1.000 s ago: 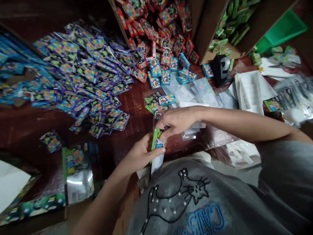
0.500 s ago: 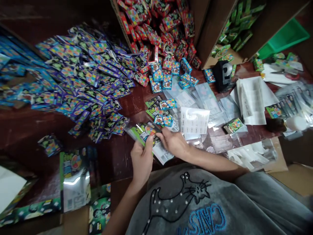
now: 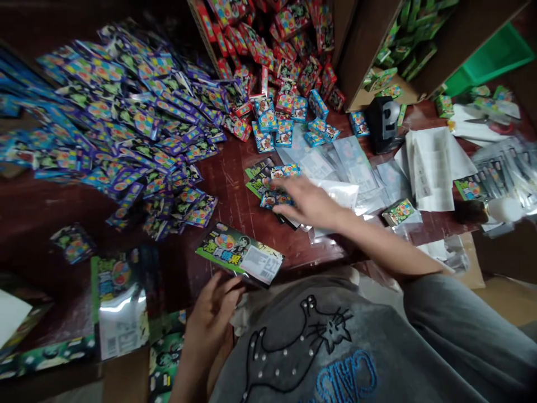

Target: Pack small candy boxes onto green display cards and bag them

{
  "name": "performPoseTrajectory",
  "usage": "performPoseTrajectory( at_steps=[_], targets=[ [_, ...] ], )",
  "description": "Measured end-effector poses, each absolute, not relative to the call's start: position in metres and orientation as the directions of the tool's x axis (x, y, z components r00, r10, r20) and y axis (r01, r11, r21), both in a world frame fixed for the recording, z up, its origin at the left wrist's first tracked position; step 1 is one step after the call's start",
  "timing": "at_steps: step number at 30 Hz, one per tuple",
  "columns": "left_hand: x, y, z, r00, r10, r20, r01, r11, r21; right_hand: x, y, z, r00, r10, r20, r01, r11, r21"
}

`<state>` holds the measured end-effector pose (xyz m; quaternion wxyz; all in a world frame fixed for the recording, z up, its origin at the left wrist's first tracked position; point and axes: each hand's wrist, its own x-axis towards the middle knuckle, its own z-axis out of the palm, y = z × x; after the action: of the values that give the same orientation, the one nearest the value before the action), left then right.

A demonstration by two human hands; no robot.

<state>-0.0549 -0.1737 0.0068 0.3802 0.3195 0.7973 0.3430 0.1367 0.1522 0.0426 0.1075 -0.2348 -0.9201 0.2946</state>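
A flat black-and-green printed packet [image 3: 222,246] lies on the dark red table in front of me. My left hand [image 3: 216,308] is at its near edge with fingers apart; whether the fingertips touch it I cannot tell. Farther right, my right hand [image 3: 312,204] reaches over two small blue candy boxes [image 3: 286,170], fingers spread and slightly blurred. Beneath those boxes lie more black-and-green packets [image 3: 258,170], partly hidden by the hand. A white label sheet [image 3: 342,193] sits just behind the right hand, partly covered by it.
Purple-and-blue packets [image 3: 138,112] are heaped at left. Cardboard boxes hold red boxes [image 3: 289,67] and green boxes [image 3: 413,39] at the back. A black tape dispenser [image 3: 381,126], paper sheets [image 3: 432,168] and clear bags stand right. Filled packets [image 3: 121,302] lie at lower left.
Both hands have let go of the black-and-green packet, which now lies flat on the table. The left hand has drawn back toward me; the right has moved up to the blue boxes.
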Motion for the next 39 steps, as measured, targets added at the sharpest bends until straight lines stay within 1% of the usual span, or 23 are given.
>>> performPoseTrajectory(
  at_steps=[1,2,3,4,5,6,7,8,9,10,12,14,16,18,20,23,25,27,28,30,32,35,39],
  targets=[
    [-0.063,-0.181,0.013,-0.55,0.775,-0.312,0.386,0.567,0.727,0.144,0.178,0.048,-0.894,0.443,0.069,0.348,0.783,-0.517],
    [-0.07,-0.185,0.019,-0.568,0.799,-0.199,0.54,0.544,0.642,0.148,0.202,0.052,-0.913,0.407,0.044,0.345,0.823,-0.451],
    [-0.076,-0.186,0.024,-0.53,0.845,-0.072,0.691,0.479,0.541,0.15,0.22,0.055,-0.931,0.364,-0.001,0.335,0.855,-0.396],
    [-0.08,-0.183,0.027,-0.419,0.907,0.041,0.822,0.36,0.442,0.147,0.232,0.057,-0.946,0.322,-0.044,0.315,0.879,-0.358],
    [-0.082,-0.176,0.028,-0.256,0.959,0.12,0.914,0.2,0.353,0.142,0.237,0.058,-0.958,0.274,-0.081,0.285,0.898,-0.336],
    [-0.083,-0.166,0.027,-0.066,0.988,0.142,0.96,0.023,0.281,0.134,0.235,0.057,-0.97,0.219,-0.106,0.242,0.913,-0.327],
    [-0.083,-0.153,0.024,0.108,0.987,0.118,0.964,-0.133,0.231,0.125,0.226,0.053,-0.98,0.163,-0.116,0.192,0.926,-0.324],
    [-0.081,-0.14,0.019,0.239,0.969,0.063,0.947,-0.247,0.208,0.115,0.213,0.048,-0.987,0.11,-0.115,0.142,0.936,-0.322],
    [-0.079,-0.127,0.013,0.32,0.947,-0.001,0.927,-0.313,0.206,0.107,0.197,0.042,-0.992,0.071,-0.107,0.101,0.944,-0.314],
    [-0.076,-0.117,0.006,0.358,0.932,-0.051,0.915,-0.34,0.217,0.1,0.18,0.035,-0.994,0.05,-0.094,0.076,0.951,-0.299],
    [-0.067,-0.107,-0.008,0.348,0.933,-0.093,0.92,-0.32,0.228,0.093,0.154,0.021,-0.997,0.051,-0.062,0.067,0.959,-0.274],
    [-0.055,-0.111,-0.018,0.254,0.964,-0.081,0.952,-0.235,0.195,0.092,0.149,0.013,-0.997,0.07,-0.033,0.076,0.958,-0.276],
    [-0.044,-0.118,-0.019,0.124,0.991,-0.057,0.985,-0.116,0.129,0.089,0.167,0.016,-0.994,0.112,0.005,0.106,0.951,-0.292],
    [-0.039,-0.118,-0.008,0.031,0.998,-0.048,0.996,-0.027,0.085,0.078,0.201,0.026,-0.984,0.178,0.032,0.16,0.941,-0.298],
    [-0.044,-0.106,0.007,0.035,0.996,-0.081,0.996,-0.028,0.079,0.055,0.236,0.038,-0.977,0.213,-0.004,0.204,0.933,-0.295],
    [-0.064,-0.082,0.018,0.156,0.974,-0.163,0.985,-0.14,0.102,0.003,0.264,0.048,-0.969,0.237,-0.074,0.248,0.925,-0.288],
    [-0.073,-0.074,0.012,0.195,0.966,-0.17,0.978,-0.179,0.107,-0.033,0.264,0.045,-0.941,0.338,-0.011,0.331,0.911,-0.245],
    [-0.073,-0.072,-0.001,0.143,0.983,-0.118,0.987,-0.133,0.091,-0.06,0.257,0.037,-0.896,0.434,0.096,0.414,0.893,-0.178],
    [-0.069,-0.072,-0.008,0.093,0.993,-0.069,0.993,-0.087,0.085,-0.07,0.254,0.032,-0.882,0.451,0.137,0.433,0.89,-0.146],
    [-0.061,-0.073,-0.015,-0.014,0.999,0.035,0.995,0.011,0.095,-0.08,0.252,0.024,-0.887,0.43,0.17,0.419,0.903,-0.098],
    [-0.054,-0.073,-0.014,-0.088,0.993,0.081,0.987,0.076,0.14,-0.079,0.256,0.021,-0.901,0.398,0.173,0.388,0.917,-0.088],
    [-0.057,-0.075,-0.004,-0.13,0.991,0.04,0.969,0.119,0.215,-0.063,0.264,0.028,-0.895,0.413,0.17,0.392,0.909,-0.143],
    [-0.079,-0.092,0.002,-0.144,0.989,-0.024,0.948,0.145,0.284,-0.028,0.263,0.05,-0.91,0.402,0.1,0.355,0.881,-0.313]
  ],
)
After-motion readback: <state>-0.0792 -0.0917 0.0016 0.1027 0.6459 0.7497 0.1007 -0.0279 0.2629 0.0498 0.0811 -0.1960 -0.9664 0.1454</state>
